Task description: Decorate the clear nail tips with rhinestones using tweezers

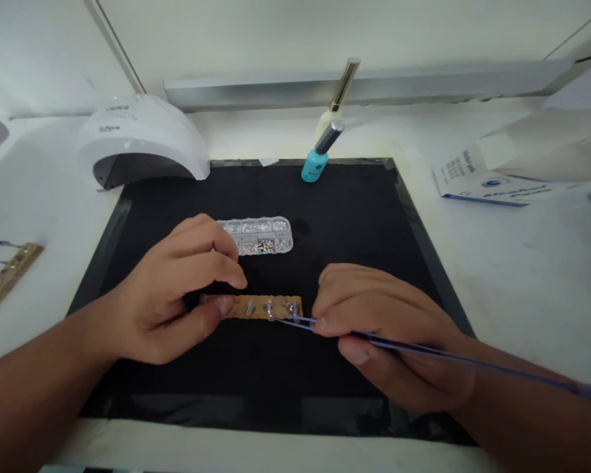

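Note:
A narrow tan nail tip stand (pixel 260 307) lies across the black mat, with small decorated nail tips (pixel 270 309) on it. My left hand (pixel 182 289) grips its left end, the thumb pressed on the front and the forefinger arched above. The other left fingers are curled and partly hidden. Pinched between the thumb and fingers of my right hand (pixel 389 328) are long blue-purple tweezers (pixel 428 351). Their tips are close together at the stand's front edge by a middle nail tip; whether they hold anything is too small to tell. A clear rhinestone box (pixel 270 235) sits behind, partly covered by my left hand.
A white nail lamp (pixel 142 141) stands at the back left. Near the mat's (pixel 354 217) back edge are a turquoise polish bottle (pixel 315 164) and a pale one with a gold cap (pixel 345 82). A white box (pixel 502 177) is at right, another stand (pixel 7 276) at left.

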The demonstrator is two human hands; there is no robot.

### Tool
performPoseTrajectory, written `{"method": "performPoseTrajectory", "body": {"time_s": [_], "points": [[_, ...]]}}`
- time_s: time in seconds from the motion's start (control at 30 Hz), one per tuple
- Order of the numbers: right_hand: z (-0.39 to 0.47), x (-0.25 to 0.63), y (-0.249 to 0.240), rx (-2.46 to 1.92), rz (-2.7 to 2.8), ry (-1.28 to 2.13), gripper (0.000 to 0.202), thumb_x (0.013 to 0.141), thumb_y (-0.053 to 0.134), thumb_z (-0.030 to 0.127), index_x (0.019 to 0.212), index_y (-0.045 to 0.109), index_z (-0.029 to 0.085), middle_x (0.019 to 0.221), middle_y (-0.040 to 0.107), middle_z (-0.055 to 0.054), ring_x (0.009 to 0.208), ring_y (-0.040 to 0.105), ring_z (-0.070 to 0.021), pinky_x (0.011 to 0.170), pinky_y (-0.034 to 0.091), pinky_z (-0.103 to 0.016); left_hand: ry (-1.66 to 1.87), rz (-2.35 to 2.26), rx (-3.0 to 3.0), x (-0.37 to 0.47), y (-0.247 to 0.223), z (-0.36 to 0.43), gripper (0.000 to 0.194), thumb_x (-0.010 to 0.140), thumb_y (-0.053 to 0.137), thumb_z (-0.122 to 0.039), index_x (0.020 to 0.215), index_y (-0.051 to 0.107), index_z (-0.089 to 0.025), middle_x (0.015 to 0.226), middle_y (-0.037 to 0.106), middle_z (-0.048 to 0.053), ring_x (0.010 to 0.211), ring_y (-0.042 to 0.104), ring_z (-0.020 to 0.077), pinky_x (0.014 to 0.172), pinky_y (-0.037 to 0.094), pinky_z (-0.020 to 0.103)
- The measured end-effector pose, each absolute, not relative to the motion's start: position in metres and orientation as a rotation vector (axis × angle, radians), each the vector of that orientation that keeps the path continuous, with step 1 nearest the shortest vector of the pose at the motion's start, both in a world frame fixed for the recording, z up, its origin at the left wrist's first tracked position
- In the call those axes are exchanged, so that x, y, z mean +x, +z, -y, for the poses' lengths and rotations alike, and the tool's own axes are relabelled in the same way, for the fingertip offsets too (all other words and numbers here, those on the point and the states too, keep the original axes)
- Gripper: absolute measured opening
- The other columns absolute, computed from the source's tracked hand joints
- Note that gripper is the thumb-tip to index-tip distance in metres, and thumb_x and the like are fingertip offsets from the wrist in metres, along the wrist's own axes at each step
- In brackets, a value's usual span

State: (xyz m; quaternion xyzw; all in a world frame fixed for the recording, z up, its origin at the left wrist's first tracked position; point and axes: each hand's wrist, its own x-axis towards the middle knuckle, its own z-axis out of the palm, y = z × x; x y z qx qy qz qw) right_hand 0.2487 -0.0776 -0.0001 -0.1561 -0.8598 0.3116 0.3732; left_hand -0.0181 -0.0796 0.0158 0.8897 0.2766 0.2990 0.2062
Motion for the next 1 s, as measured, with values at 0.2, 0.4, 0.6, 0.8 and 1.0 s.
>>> {"method": "performPoseTrajectory", "body": {"time_s": [0.2,0.4,0.6,0.8,1.0], "points": [[0.078,0.249,0.001,-0.382,2.225,0.783,0.012,0.093,0.049,0.012,0.100,0.057,0.017,0.085,0.068,-0.006,0.081,0.064,-0.0156,0.077,0.054,-0.035,0.715,-0.693,2.515,-0.008,0.016,0.082,0.020,0.081,0.052,-0.004,0.094,0.061,-0.017,0.091,0.054,0.004,0.083,0.050,0.0185,0.077,0.039,0.039],[0.075,0.247,-0.006,-0.373,1.996,0.898,0.015,0.094,0.048,0.013,0.100,0.061,0.016,0.080,0.064,-0.006,0.073,0.060,-0.0165,0.065,0.052,-0.034,0.612,-0.633,2.582,-0.007,0.014,0.082,0.028,0.078,0.055,-0.002,0.101,0.064,-0.016,0.096,0.055,0.006,0.087,0.050,0.0202,0.080,0.039,0.042],[0.071,0.248,-0.016,-0.473,1.766,1.062,0.015,0.097,0.050,0.021,0.100,0.065,0.019,0.079,0.061,-0.004,0.069,0.058,-0.0158,0.061,0.047,-0.032,0.591,-0.625,2.596,-0.007,0.013,0.083,0.025,0.080,0.054,-0.004,0.101,0.063,-0.016,0.097,0.056,0.006,0.087,0.050,0.0208,0.081,0.039,0.043],[0.072,0.248,-0.017,-0.509,1.763,1.060,0.015,0.097,0.051,0.022,0.100,0.065,0.020,0.078,0.060,-0.003,0.067,0.057,-0.0156,0.057,0.045,-0.031,0.570,-0.632,2.614,-0.004,0.013,0.084,0.023,0.081,0.055,-0.006,0.100,0.064,-0.016,0.096,0.057,0.007,0.087,0.051,0.0216,0.082,0.039,0.043],[0.072,0.248,-0.016,-0.501,1.777,1.085,0.015,0.098,0.050,0.022,0.100,0.064,0.020,0.078,0.060,-0.003,0.067,0.057,-0.0153,0.056,0.045,-0.031,0.561,-0.629,2.621,-0.004,0.013,0.084,0.024,0.080,0.055,-0.005,0.099,0.063,-0.016,0.096,0.058,0.007,0.088,0.052,0.0218,0.082,0.040,0.043]]}}
